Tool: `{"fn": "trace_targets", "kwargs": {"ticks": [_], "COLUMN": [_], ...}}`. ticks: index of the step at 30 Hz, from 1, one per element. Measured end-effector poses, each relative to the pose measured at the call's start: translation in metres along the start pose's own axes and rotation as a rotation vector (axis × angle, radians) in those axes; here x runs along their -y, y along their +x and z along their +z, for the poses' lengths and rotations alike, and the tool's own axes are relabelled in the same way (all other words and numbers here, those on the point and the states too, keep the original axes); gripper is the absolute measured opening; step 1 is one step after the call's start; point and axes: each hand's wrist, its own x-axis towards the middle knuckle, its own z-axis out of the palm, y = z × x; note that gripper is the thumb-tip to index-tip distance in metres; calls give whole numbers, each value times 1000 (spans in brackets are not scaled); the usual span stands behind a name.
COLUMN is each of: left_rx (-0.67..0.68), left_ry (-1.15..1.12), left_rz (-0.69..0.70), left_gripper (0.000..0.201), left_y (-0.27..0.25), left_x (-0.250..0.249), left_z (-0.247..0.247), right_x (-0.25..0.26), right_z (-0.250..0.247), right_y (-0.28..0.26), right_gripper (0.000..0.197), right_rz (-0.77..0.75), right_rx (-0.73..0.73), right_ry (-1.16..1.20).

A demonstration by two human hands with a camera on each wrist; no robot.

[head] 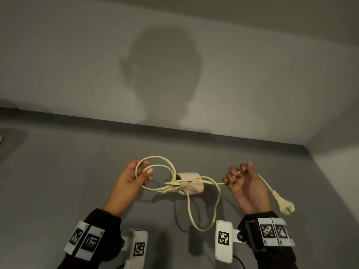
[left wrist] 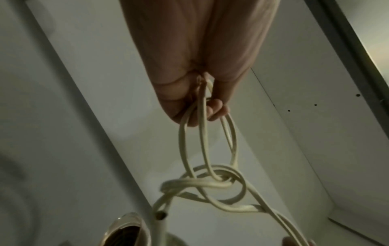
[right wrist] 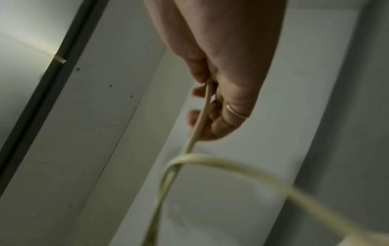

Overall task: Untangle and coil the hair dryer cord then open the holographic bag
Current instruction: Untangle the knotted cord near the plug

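Note:
A cream hair dryer [head: 189,182] lies on the grey table, its cream cord [head: 194,206] knotted in front of it. My left hand [head: 136,176] holds several loops of the cord [left wrist: 205,141] raised at the left. The knot [left wrist: 202,184] hangs below those fingers in the left wrist view. My right hand [head: 240,179] grips the cord [right wrist: 202,121] near its plug end; the plug [head: 285,206] dangles past my right wrist. A slack loop sags toward me between my hands. No holographic bag is in view.
The grey table [head: 77,181] meets a pale wall [head: 194,55] behind, with a second wall at the right [head: 340,171]. A shadow of a head falls on the back wall.

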Motion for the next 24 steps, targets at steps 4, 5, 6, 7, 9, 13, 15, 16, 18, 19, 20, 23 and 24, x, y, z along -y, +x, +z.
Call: {"fn": "trace_targets", "kwargs": {"ticks": [4,5,6,7,9,13,15,16,18,19,20,23,24], "left_rx": [-33,-32,-30,-24,-21,-100,-136,-136,-82,-35,22,208,262], "left_ry": [-136,-192,-250,-299,-341,-318,-318,-317,-291,-256,-214,-152,-143], "left_rz": [-12,-6,5,22,57,75,57,47,31,26,21,-8,-15], "left_gripper": [28,28,28,28,27,29,30,29,26,25,23,30,38], "left_y": [6,8,9,10,12,14,16,16,14,12,10,1,-1], "left_x": [-6,-9,-12,-15,-18,-17,-16,-17,-20,-22,-24,-31,-34], "left_z": [4,6,9,13,23,30,27,24,22,23,24,30,33], "right_x": [-5,-9,-14,-19,-24,-26,-21,-19,-16,-15,-15,-13,-12], "right_z": [-1,-1,0,2,8,12,12,12,14,17,19,30,34], "right_y": [-5,-6,-8,-11,-17,-26,-26,-25,-25,-26,-26,-30,-32], "right_gripper": [34,40,43,42,39,51,61,64,60,55,48,26,21], "right_rz": [-31,-15,14,60,163,282,271,238,134,82,37,-76,-106], "right_rx": [46,45,47,56,66,140,208,230,244,231,205,116,102], "right_ry": [-494,-562,-575,-549,-487,-400,-363,-394,-492,-517,-519,-548,-576]}}
